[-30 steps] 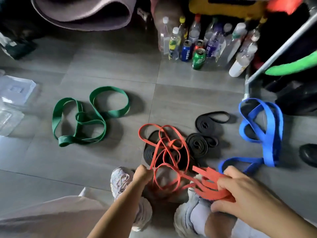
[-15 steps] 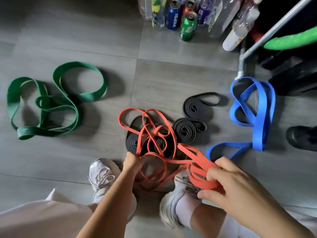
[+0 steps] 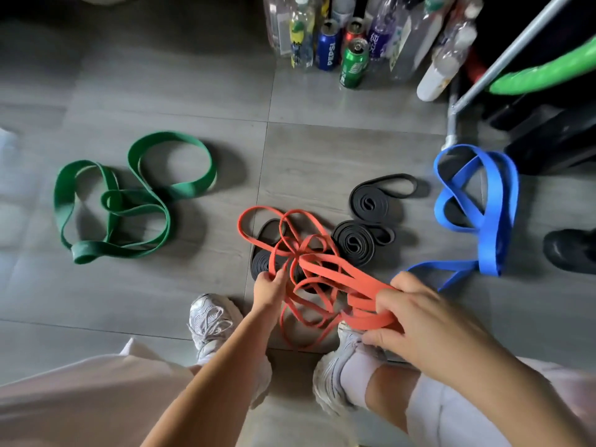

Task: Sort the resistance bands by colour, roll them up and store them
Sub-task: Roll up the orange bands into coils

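Grey floor, over the black rolls: left hand and right hand grip tangled red bands, best separated before rolling.

Soft light is coming from the left, glaring pale on the floor there. The green band is throwing a dark shadow rightward. The upper corners are lying dim; the wide lens is bending the edges.

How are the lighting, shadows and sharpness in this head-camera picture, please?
Head view: light falls from the left, so the green band throws a shadow to its right; pale glare washes the floor at the left edge; the right side is dark; the Pepsi can is legible; the wide lens enlarges the right hand.
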A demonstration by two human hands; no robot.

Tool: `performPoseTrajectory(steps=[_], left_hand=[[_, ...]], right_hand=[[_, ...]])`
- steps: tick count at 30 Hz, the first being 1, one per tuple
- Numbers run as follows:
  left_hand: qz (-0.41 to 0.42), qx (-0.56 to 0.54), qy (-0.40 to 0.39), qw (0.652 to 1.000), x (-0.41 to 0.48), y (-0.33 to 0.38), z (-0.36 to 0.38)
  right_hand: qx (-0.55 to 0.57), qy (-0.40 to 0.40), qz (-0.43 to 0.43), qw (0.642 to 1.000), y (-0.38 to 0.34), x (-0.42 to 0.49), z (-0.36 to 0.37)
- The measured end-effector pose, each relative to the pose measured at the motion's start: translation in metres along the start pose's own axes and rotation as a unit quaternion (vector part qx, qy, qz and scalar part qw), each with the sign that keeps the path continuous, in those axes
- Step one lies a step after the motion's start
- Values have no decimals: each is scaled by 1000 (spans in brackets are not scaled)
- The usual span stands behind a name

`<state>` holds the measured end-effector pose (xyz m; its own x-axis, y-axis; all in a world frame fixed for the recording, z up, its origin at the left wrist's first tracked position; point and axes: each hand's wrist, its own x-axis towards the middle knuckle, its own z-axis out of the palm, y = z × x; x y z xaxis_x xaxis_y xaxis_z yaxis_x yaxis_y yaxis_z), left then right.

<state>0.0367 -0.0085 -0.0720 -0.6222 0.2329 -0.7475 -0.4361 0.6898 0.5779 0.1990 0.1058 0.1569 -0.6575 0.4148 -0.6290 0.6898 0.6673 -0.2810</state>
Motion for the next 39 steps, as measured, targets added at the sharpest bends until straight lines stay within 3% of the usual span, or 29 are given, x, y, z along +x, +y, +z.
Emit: performPoseTrajectory(steps=[4,9,14,21,25,30,39], left_hand=[[51,-106,-64,991,-50,53,-39],[181,-133,-150,963,-136,133,-106],[328,-146,-133,924,-241,205,-162],[455,-139,-114,872,-335,243,-208],[484,-88,-85,866,-353,253,-223],[497,-102,-28,861,-356,261,-242],[418,-176,-62,889,-320,206,-220]], right_hand=[[-5,30,23,999,2,-1,0],[4,82,33,996,5,-7,4],[9,115,36,993,2,-29,5],[25,147,37,988,-12,-58,-13],[42,200,16,979,-26,-70,-30],[49,216,10,975,-28,-83,-42],[87,265,-65,958,-48,-95,-48]])
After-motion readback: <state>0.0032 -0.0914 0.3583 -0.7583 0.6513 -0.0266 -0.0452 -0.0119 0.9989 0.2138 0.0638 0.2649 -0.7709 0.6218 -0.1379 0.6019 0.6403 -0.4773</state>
